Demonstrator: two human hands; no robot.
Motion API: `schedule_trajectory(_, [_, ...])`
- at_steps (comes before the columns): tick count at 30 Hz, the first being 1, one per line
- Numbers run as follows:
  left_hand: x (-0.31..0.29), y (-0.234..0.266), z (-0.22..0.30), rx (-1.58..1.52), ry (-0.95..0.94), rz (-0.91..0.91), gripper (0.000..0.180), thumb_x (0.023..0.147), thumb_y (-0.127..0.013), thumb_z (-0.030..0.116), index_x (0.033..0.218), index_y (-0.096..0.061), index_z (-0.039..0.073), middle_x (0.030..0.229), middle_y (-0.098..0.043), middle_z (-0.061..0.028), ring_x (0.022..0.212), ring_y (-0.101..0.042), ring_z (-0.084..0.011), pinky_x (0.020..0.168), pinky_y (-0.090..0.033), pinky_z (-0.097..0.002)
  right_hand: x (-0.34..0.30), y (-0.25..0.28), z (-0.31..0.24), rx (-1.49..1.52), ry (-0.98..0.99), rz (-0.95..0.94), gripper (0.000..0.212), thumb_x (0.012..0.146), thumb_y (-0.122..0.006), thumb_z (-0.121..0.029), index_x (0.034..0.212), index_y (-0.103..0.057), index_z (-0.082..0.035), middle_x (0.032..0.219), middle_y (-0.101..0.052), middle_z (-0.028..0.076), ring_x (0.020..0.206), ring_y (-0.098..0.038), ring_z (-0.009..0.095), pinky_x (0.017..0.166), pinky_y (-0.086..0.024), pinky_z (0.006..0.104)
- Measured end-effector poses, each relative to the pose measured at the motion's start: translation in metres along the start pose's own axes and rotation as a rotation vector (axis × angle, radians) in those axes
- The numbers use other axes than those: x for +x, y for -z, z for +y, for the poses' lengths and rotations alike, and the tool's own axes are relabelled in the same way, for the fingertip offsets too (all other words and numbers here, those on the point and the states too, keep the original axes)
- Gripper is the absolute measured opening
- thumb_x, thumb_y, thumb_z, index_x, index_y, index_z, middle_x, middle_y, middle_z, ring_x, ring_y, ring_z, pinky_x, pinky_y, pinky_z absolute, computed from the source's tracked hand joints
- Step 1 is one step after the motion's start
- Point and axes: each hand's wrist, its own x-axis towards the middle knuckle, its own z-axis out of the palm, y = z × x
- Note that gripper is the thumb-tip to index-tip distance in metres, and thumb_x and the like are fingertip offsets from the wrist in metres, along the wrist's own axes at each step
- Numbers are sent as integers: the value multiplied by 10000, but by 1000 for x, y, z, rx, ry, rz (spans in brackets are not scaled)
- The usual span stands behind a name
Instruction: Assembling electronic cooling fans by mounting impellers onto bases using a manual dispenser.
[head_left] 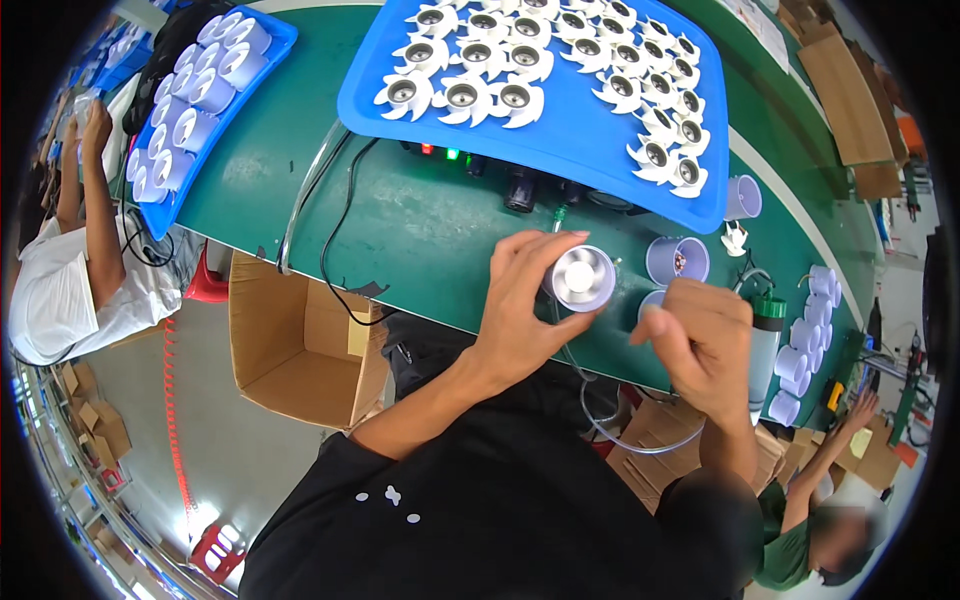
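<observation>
My left hand (525, 315) is wrapped round a pale lilac cup-shaped housing (607, 287), its fingers and thumb on opposite sides. Inside the housing a white fan wheel (578, 276) looks smeared, as if turning. To the right, my right hand (708, 345) is raised with its fingers curled and thumb partly apart; whatever lies inside them, if anything, is hidden. Just beyond it stands a lilac cup (655, 262) with small copper-coloured parts inside. Another lilac cup (648, 303) shows partly beside the right thumb. A loose white impeller (734, 238) lies farther right.
A blue tray (575, 120) of white impellers overhangs dark equipment with lit indicators. At left sits a blue tray (283, 45) of lilac cups. A green-capped bottle (768, 325) and more cups (805, 335) stand right. A cardboard box (290, 375) is below the bench; co-workers sit both sides.
</observation>
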Motion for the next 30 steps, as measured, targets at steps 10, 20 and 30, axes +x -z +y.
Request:
schedule_trajectory(10, [-2, 104, -7, 36, -150, 365, 420, 699, -823, 92, 1074, -632, 77, 1240, -636, -139, 1139, -563, -308, 982, -430, -416, -75, -9, 23, -51, -241, 52, 442, 976, -542, -235, 632, -642, 24, 520, -423, 43, 487, -416, 155, 497, -275, 324])
schedule_trajectory(20, [34, 349, -62, 1151, 182, 878, 545, 806, -799, 302, 1257, -614, 59, 1129, -624, -210, 1027, -603, -315, 914, -479, -403, -89, -18, 30, 0, -301, 154, 412, 977, -537, -185, 645, -652, 29, 530, -468, 39, 488, -435, 128, 491, -294, 301])
schedule_trajectory(30, [32, 388, -141, 1428, 202, 878, 683, 783, -791, 236, 1398, -525, 101, 1243, -556, -254, 1165, -520, -409, 1003, -397, -493, -73, -21, 12, 24, -272, 27, 169, 870, -658, -64, 712, -703, -27, 585, -548, 86, 527, -519, 241, 515, -396, 359])
